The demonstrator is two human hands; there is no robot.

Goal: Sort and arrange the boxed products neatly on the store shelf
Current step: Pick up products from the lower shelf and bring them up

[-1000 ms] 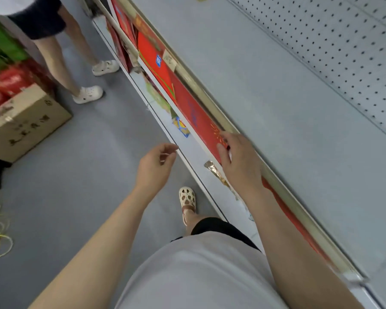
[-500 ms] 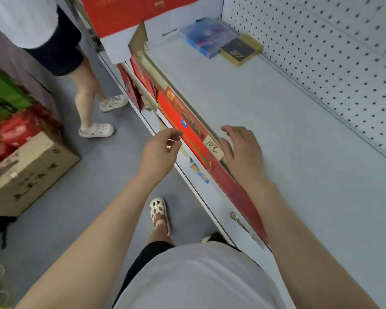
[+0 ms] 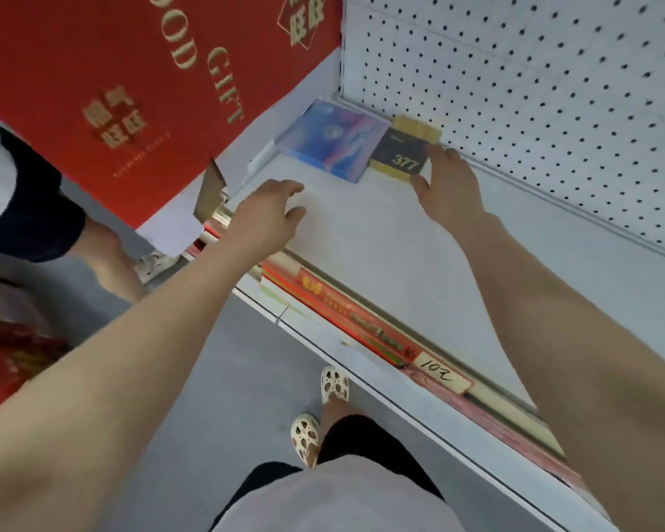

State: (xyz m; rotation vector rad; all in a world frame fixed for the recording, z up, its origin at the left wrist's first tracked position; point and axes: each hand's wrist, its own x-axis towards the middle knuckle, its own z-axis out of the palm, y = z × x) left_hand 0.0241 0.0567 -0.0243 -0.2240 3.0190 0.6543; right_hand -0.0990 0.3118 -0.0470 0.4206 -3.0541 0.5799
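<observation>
Reaching deep, I have my right hand (image 3: pixel 448 186) touching the dark box (image 3: pixel 399 157) beside the blue box (image 3: pixel 333 142) at the shelf (image 3: pixel 381 240) corner, seemingly to grasp it; my left hand (image 3: pixel 267 216) hovers, fingers loosely apart, holding nothing.

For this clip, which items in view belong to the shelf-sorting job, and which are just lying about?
Job:
- flat black-and-gold box marked 377, touched by the right hand
- flat blue-purple box beside it
- white metal shelf
- left hand, holding nothing

Lying about:
- big red gift box with gold lettering
- handwritten 102 price tag
- white pegboard back panel
</observation>
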